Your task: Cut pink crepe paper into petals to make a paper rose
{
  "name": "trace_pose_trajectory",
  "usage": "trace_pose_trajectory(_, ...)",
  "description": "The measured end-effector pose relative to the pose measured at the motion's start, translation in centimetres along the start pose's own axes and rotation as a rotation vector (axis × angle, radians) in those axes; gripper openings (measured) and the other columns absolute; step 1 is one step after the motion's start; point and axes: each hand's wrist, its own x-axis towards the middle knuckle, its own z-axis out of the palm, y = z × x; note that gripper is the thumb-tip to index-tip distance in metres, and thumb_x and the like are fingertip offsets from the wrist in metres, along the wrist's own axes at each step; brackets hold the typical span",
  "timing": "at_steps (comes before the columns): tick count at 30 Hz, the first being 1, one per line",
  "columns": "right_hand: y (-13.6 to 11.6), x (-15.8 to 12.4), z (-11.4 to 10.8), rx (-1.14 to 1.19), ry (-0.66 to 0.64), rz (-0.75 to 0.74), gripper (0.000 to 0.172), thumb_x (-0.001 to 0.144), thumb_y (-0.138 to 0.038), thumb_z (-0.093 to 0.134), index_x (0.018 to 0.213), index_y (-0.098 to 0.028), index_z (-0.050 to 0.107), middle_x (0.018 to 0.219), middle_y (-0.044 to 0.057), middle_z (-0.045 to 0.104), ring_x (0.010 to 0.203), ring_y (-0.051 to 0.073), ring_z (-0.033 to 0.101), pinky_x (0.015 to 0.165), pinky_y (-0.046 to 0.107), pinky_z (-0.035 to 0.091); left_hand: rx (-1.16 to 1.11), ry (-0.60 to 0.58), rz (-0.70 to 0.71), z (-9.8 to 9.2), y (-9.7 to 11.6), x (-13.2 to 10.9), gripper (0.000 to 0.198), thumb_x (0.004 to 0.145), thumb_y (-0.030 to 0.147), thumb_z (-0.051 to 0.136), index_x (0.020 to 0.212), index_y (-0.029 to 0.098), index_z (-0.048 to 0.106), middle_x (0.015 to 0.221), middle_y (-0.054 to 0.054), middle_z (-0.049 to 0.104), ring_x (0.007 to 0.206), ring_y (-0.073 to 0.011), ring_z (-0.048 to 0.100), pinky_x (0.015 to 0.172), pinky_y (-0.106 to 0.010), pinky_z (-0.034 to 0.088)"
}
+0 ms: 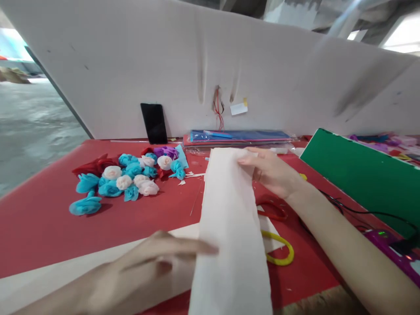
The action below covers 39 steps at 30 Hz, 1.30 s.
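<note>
A long strip of white, crepe-like paper (pixel 231 210) runs from the near edge toward the back of the red table. My right hand (pixel 272 170) pinches its far end at the right corner, thumb and fingers closed on it. My left hand (pixel 144 267) is blurred; its index finger stretches over the strip's left edge and touches its surface, the other fingers loosely bent. Beneath lies another pale paper piece (pixel 39 273), slanting across the table to the left. Partly covered by the strip are a yellow loop handle (pixel 290 253) and a red loop handle (pixel 278 212).
Blue, white, red and purple paper flowers (pixel 131 175) cluster at the left. A black phone (pixel 154 123) leans on the white board. Flat packs in clear plastic (pixel 256 136) lie at the back. On the right are a green board (pixel 357 183), cables and a purple device (pixel 387 245).
</note>
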Motion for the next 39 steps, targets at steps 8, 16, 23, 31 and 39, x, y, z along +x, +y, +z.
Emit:
trace_pose_trajectory(8, 4.6, 1.3, 1.8, -0.158, -0.061, 0.145, 0.013, 0.086, -0.018, 0.058, 0.076, -0.011, 0.056, 0.071, -0.002, 0.057, 0.063, 0.009, 0.056, 0.061, 0.024, 0.048, 0.376, 0.258, -0.053, 2.5, -2.9, 2.0, 0.073, 0.078, 0.019, 0.05, 0.142, 0.033, 0.018, 0.105, -0.009, 0.052, 0.094, -0.0258, 0.055, 0.083, -0.044, 0.049)
trace_pose_trajectory(16, 3.8, 0.9, 2.0, -0.235, -0.062, 0.041, 0.005, 0.081, -0.016, 0.059, 0.077, -0.012, 0.058, 0.074, 0.0, 0.061, 0.068, 0.012, 0.058, 0.066, 0.026, 0.045, 0.401, -0.185, 0.397, 1.8, -1.7, 2.8, 0.063, 0.077, 0.005, 0.04, 0.137, 0.023, 0.033, 0.138, -0.005, 0.048, 0.131, -0.0195, 0.037, 0.115, -0.048, 0.0)
trace_pose_trajectory(23, 2.1, 0.0, 2.0, -0.361, -0.067, -0.186, 0.008, 0.074, -0.022, 0.062, 0.073, -0.016, 0.056, 0.07, -0.002, 0.056, 0.065, 0.012, 0.053, 0.061, 0.023, 0.04, 0.083, 0.041, 0.239, 0.8, -1.5, 3.5, 0.026, 0.09, 0.026, 0.045, 0.107, 0.027, 0.065, 0.129, -0.003, 0.057, 0.129, -0.0215, 0.04, 0.114, -0.046, 0.018)
trace_pose_trajectory(31, 0.4, -2.3, 2.9, -0.383, -0.144, -0.371, 0.008, 0.077, -0.023, 0.061, 0.081, -0.019, 0.056, 0.075, -0.003, 0.056, 0.064, 0.01, 0.05, 0.057, 0.019, 0.04, -0.265, 0.458, -0.154, -2.4, 0.9, 4.4, 0.015, 0.077, 0.031, 0.067, 0.068, 0.02, 0.072, 0.133, -0.001, 0.051, 0.125, -0.0305, 0.043, 0.099, -0.043, 0.044)
trace_pose_trajectory(39, -0.2, -3.5, 4.1, -0.212, -0.143, -0.359, 0.011, 0.072, -0.015, 0.065, 0.08, -0.019, 0.058, 0.075, -0.003, 0.056, 0.061, 0.008, 0.05, 0.051, 0.015, 0.04, -0.488, 0.413, -0.293, -2.6, 2.3, 4.4, 0.01, 0.073, 0.025, 0.07, 0.063, 0.024, 0.073, 0.083, 0.003, 0.072, 0.1, -0.0229, 0.062, 0.087, -0.032, 0.052)
